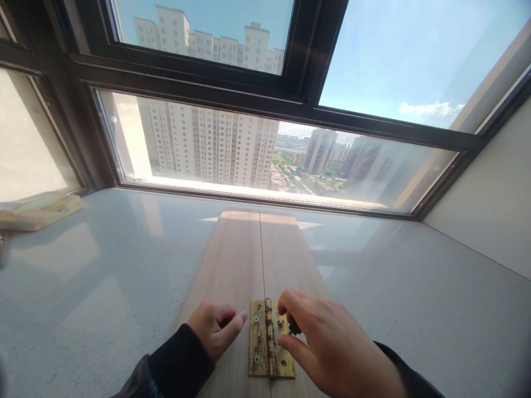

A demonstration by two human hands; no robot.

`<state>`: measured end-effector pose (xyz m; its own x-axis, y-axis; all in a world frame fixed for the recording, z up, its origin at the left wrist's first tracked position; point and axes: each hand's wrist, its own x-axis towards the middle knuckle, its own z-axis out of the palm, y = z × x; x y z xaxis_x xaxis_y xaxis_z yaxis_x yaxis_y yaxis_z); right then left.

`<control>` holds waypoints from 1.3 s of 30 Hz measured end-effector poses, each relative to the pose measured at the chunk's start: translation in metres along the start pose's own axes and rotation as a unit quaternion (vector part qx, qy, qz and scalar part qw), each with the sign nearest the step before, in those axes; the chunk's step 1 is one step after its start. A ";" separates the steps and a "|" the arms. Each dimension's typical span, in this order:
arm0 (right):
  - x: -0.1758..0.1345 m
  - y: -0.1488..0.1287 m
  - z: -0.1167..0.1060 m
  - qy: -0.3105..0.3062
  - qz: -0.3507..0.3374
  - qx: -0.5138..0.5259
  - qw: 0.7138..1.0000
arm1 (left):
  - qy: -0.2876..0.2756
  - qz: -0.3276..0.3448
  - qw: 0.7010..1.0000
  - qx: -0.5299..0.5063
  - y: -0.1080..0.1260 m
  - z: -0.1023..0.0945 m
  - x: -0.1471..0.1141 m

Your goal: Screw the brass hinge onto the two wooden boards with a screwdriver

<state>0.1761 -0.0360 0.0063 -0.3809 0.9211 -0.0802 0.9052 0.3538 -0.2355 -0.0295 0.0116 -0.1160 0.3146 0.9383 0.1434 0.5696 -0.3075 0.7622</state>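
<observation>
A worn brass hinge [259, 345] lies across the seam between two pale wooden boards [226, 260]. Several cross-head screws sit in its left leaf. In the right leaf one screw [281, 323] stands near the upper part, and a bare hole shows near the bottom. My right hand [327, 337] reaches over the right leaf, thumb and fingers curled around a small black object [294, 325], mostly hidden by the hand. Just left of the hinge, my left hand [215, 326] is closed, thumb along the curled fingers; whatever it may hold is hidden.
The boards rest on a speckled white sill [124, 287] that runs to a dark window frame [265, 196]. At the far left lies a blurred pale yellowish item [45, 213], with a greyish piece [3, 246] below it. A white wall [485, 215] bounds the right side.
</observation>
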 end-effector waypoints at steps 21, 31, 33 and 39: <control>0.003 0.008 0.002 0.018 0.017 -0.012 1.000 | -0.030 -0.004 1.000 0.004 -0.003 -0.001 0.001; -0.008 0.000 -0.010 -0.028 -0.037 0.027 0.999 | -0.036 0.003 0.999 -0.001 0.000 -0.004 0.001; -0.007 0.005 -0.013 -0.033 -0.039 0.033 0.998 | -0.043 0.004 0.999 -0.005 -0.001 -0.003 0.001; -0.003 0.011 -0.010 -0.010 -0.015 0.016 1.000 | -0.033 0.002 0.999 0.000 -0.001 -0.003 0.001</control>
<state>0.1896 -0.0332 0.0140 -0.4126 0.9063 -0.0920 0.8865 0.3762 -0.2694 -0.0322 0.0136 -0.1151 0.3668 0.9244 0.1046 0.5678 -0.3115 0.7620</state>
